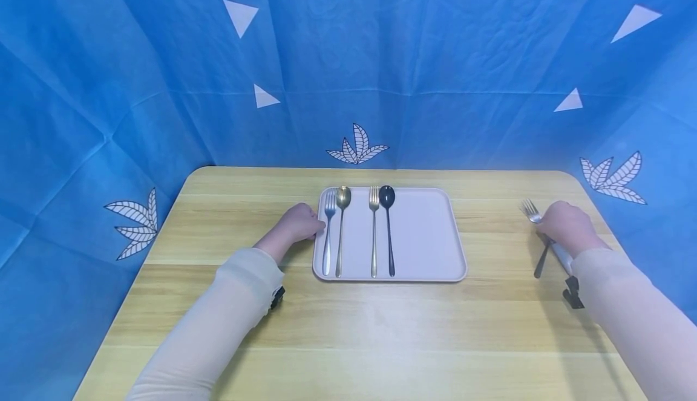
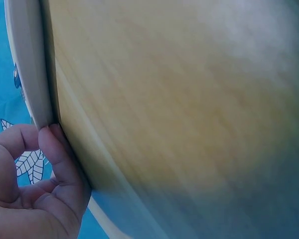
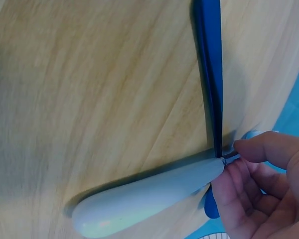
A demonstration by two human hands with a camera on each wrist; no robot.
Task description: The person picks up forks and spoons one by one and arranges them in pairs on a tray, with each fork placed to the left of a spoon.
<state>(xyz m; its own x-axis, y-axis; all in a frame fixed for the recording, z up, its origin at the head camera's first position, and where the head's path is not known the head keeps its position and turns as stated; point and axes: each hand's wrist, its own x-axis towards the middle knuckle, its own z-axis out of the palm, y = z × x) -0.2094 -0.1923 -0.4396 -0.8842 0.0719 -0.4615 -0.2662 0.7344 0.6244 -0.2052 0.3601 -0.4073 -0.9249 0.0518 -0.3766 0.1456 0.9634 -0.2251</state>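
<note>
My left hand [image 1: 301, 222] pinches the left rim of a pale tray [image 1: 427, 234] between thumb and fingers, as the left wrist view shows close up. On the tray lie a silver fork [image 1: 328, 231], a gold spoon [image 1: 340, 231], a gold fork [image 1: 374, 231] and a black spoon [image 1: 389, 231], handles toward me. At the table's right, my right hand [image 1: 567, 225] pinches the neck of a fork with a white handle [image 3: 149, 201], its tines pointing away. A dark blue utensil [image 3: 212, 74] crosses that fork at the fingertips; its head is mostly hidden by the hand.
The wooden table [image 1: 381, 340] has rounded far corners. A blue cloth [image 1: 348, 44] with white triangles and leaf prints hangs behind it and along both sides. The tray's right half is bare.
</note>
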